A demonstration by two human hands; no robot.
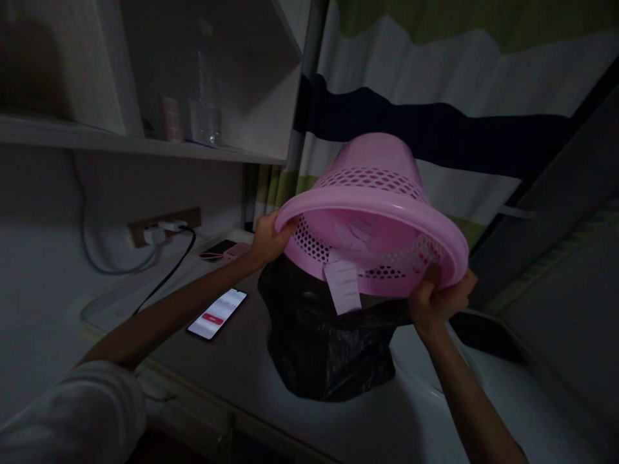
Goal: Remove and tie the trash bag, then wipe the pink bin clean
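A pink plastic wastebasket [377, 158] with a band of holes is tipped over, its mouth facing down and toward me. My left hand [271, 240] grips its rim on the left, and my right hand [442, 296] grips the rim on the right with the thumb inside. Below the mouth stands a black plastic bag [333, 348], its opening under the rim. A white slip of paper [343, 283] hangs out at the lower rim, over the bag. More pale paper shows inside the basket.
A lit phone [217, 314] lies on the desk [232, 380] left of the bag. Behind it are a pink item with a strap [236, 251] and a wall socket with plugs [164, 229]. A shelf [145, 145] holds a clear bottle [206, 96]. Striped curtains [435, 135] hang behind.
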